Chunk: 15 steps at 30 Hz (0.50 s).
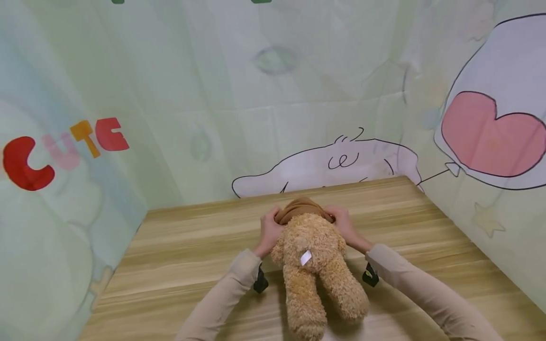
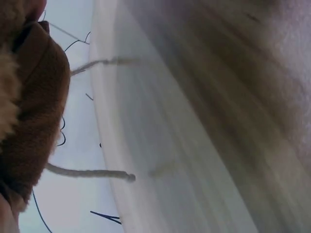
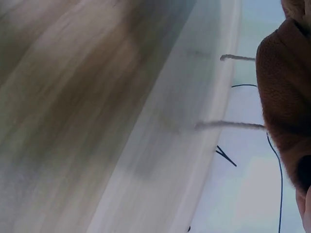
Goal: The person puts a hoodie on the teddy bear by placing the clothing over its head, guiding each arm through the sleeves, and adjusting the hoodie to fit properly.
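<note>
A light-brown plush teddy bear (image 1: 313, 241) is held over the wooden table, its legs pointing toward me and a white tag (image 1: 305, 257) low on its body. Around its head end is a darker brown hood (image 1: 302, 207), from which thin drawstrings (image 2: 92, 173) dangle in both wrist views. My left hand (image 1: 270, 231) grips the hood's left edge. At the opposite edge, my right hand (image 1: 344, 226) grips the same cloth. The bear's face is hidden. In the right wrist view, the brown cloth (image 3: 286, 92) fills the right side with a drawstring (image 3: 233, 125) hanging free.
The wood-grain table (image 1: 192, 246) extends on both sides of the bear. Behind it hangs a pale green printed curtain (image 1: 192, 94) with cartoon drawings and coloured letters. Dark wrist devices (image 1: 370, 275) sit below both sleeves.
</note>
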Each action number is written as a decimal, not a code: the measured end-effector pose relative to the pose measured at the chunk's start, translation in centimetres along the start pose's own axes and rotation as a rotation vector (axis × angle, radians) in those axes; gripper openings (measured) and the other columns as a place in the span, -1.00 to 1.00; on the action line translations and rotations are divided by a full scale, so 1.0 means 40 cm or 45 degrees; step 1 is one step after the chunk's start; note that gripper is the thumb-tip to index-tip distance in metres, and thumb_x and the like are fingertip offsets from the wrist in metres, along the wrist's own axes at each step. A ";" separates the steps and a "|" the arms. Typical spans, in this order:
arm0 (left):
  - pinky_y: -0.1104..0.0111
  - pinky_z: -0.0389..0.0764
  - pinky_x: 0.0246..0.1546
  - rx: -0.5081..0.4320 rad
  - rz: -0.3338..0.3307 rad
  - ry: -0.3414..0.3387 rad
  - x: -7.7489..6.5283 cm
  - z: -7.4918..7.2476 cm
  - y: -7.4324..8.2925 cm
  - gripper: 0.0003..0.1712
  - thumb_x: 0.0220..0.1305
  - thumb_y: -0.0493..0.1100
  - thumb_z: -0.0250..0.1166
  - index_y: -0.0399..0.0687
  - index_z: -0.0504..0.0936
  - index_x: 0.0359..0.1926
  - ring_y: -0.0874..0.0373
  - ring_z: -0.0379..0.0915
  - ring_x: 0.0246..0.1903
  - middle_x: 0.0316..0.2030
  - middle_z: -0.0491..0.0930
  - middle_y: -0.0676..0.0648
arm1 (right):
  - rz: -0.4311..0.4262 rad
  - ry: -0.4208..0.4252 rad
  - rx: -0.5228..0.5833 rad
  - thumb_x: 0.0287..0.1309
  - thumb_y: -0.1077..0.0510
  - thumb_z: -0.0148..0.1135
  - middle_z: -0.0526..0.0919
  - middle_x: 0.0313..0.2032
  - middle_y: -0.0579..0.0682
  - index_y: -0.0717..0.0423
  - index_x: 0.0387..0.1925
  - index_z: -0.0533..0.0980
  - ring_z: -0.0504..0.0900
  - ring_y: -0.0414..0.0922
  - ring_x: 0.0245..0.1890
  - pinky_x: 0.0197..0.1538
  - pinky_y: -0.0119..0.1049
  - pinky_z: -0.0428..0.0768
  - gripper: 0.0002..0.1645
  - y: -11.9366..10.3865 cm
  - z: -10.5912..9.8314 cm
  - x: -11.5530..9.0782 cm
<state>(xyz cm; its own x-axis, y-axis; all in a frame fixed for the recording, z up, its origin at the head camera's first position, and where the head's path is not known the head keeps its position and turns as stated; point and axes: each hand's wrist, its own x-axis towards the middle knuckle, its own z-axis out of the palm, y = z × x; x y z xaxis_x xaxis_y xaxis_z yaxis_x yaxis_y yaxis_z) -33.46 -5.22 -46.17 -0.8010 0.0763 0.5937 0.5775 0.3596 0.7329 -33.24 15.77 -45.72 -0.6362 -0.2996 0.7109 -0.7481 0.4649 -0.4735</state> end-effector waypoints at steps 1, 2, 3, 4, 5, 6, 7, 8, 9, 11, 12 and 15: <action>0.55 0.07 -0.67 0.015 0.015 -0.006 -0.004 0.005 0.000 -0.68 -0.14 -0.41 0.29 -0.17 0.28 -0.71 0.38 -0.06 -0.74 -0.78 0.09 0.05 | -0.017 -0.006 0.008 -0.06 0.33 0.05 0.12 -0.74 -0.14 0.10 -0.78 0.15 0.10 -0.30 -0.66 -0.48 -0.48 0.12 -0.65 0.001 0.002 -0.002; 0.56 0.06 -0.67 0.037 0.026 -0.022 -0.006 0.008 -0.002 -0.69 -0.13 -0.39 0.29 -0.14 0.29 -0.72 0.39 -0.06 -0.74 -0.77 0.09 0.09 | -0.033 -0.014 0.007 -0.07 0.34 0.03 0.04 -0.74 -0.15 0.10 -0.80 0.09 0.04 -0.30 -0.67 -0.49 -0.49 0.09 -0.62 0.002 0.005 -0.005; 0.57 0.06 -0.67 0.066 0.038 -0.037 -0.007 0.011 -0.004 -0.69 -0.13 -0.38 0.28 -0.12 0.30 -0.72 0.40 -0.06 -0.74 -0.77 0.09 0.10 | -0.039 -0.026 -0.012 -0.09 0.36 0.01 0.01 -0.73 -0.17 0.10 -0.80 0.07 0.01 -0.31 -0.67 -0.49 -0.50 0.07 -0.61 0.002 0.007 -0.008; 0.58 0.05 -0.68 0.102 0.048 -0.048 -0.009 0.012 -0.006 -0.71 -0.13 -0.38 0.28 -0.11 0.32 -0.73 0.39 -0.05 -0.74 -0.78 0.10 0.11 | -0.044 -0.045 -0.052 -0.11 0.38 -0.01 -0.02 -0.72 -0.17 0.10 -0.80 0.05 -0.03 -0.32 -0.66 -0.49 -0.50 0.05 -0.61 0.004 0.009 -0.012; 0.58 0.05 -0.69 0.153 0.060 -0.063 -0.011 0.011 -0.009 -0.73 -0.15 -0.39 0.26 -0.10 0.34 -0.73 0.38 -0.03 -0.74 -0.78 0.11 0.10 | -0.050 -0.074 -0.111 -0.11 0.40 0.00 -0.01 -0.72 -0.17 0.10 -0.80 0.06 -0.03 -0.32 -0.66 -0.49 -0.50 0.04 -0.61 0.005 0.009 -0.016; 0.58 0.07 -0.70 0.212 0.079 -0.079 -0.012 0.009 -0.011 -0.76 -0.17 -0.41 0.24 -0.09 0.37 -0.71 0.36 0.00 -0.74 -0.79 0.16 0.09 | -0.049 -0.107 -0.174 -0.12 0.40 0.01 0.02 -0.72 -0.17 0.11 -0.80 0.09 -0.02 -0.32 -0.65 -0.49 -0.49 0.05 -0.62 0.006 0.009 -0.019; 0.57 0.12 -0.69 0.276 0.097 -0.105 -0.013 0.005 -0.014 -0.80 -0.18 -0.42 0.23 -0.08 0.42 -0.67 0.34 0.08 -0.74 -0.77 0.23 0.07 | -0.043 -0.143 -0.223 -0.12 0.43 0.03 0.07 -0.73 -0.15 0.11 -0.80 0.13 0.00 -0.31 -0.65 -0.50 -0.48 0.06 -0.63 0.009 0.008 -0.023; 0.55 0.19 -0.67 0.337 0.114 -0.139 -0.013 0.001 -0.017 -0.83 -0.19 -0.45 0.21 -0.09 0.49 -0.59 0.30 0.17 -0.71 -0.73 0.33 0.04 | -0.039 -0.171 -0.280 -0.13 0.42 0.08 0.20 -0.72 -0.14 0.13 -0.78 0.24 0.10 -0.30 -0.66 -0.51 -0.48 0.13 -0.69 0.010 0.005 -0.026; 0.52 0.29 -0.63 0.388 0.130 -0.178 -0.013 -0.006 -0.020 -0.79 -0.20 -0.46 0.19 -0.11 0.54 -0.49 0.25 0.28 -0.66 -0.66 0.43 -0.01 | -0.025 -0.215 -0.310 -0.11 0.41 0.12 0.30 -0.69 -0.10 0.15 -0.72 0.34 0.18 -0.28 -0.65 -0.51 -0.46 0.18 -0.77 0.013 0.001 -0.028; 0.39 0.43 -0.49 0.438 0.128 -0.293 -0.013 -0.019 -0.026 -0.61 -0.20 -0.48 0.16 -0.17 0.54 -0.23 0.12 0.44 -0.48 -0.42 0.56 -0.12 | 0.007 -0.312 -0.331 -0.09 0.33 0.22 0.50 -0.57 -0.01 0.20 -0.46 0.48 0.36 -0.21 -0.60 -0.51 -0.42 0.28 -0.92 0.021 -0.009 -0.029; 0.31 0.47 -0.39 0.412 0.102 -0.349 -0.012 -0.026 -0.027 -0.53 -0.18 -0.48 0.15 -0.19 0.50 -0.11 0.05 0.49 -0.37 -0.30 0.57 -0.17 | 0.043 -0.369 -0.303 -0.08 0.30 0.24 0.55 -0.51 0.02 0.20 -0.31 0.48 0.40 -0.18 -0.58 -0.52 -0.41 0.30 -0.79 0.025 -0.015 -0.028; 0.12 0.45 -0.16 0.217 -0.051 -0.496 -0.011 -0.043 -0.026 -0.49 -0.03 -0.41 0.14 -0.23 0.37 0.05 -0.08 0.46 -0.15 -0.11 0.51 -0.26 | 0.180 -0.530 -0.105 -0.03 0.28 0.20 0.58 -0.39 0.10 0.19 -0.05 0.38 0.50 -0.13 -0.47 -0.50 -0.40 0.38 -0.58 0.032 -0.037 -0.022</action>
<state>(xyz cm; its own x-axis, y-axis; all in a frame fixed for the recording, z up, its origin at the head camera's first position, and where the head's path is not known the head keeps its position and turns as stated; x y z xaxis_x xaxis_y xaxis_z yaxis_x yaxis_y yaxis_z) -33.46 -7.23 -46.61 -0.8410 0.3931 0.3716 0.5363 0.5159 0.6680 -33.36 17.87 -46.19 -0.7653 -0.5306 0.3644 -0.6418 0.5849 -0.4960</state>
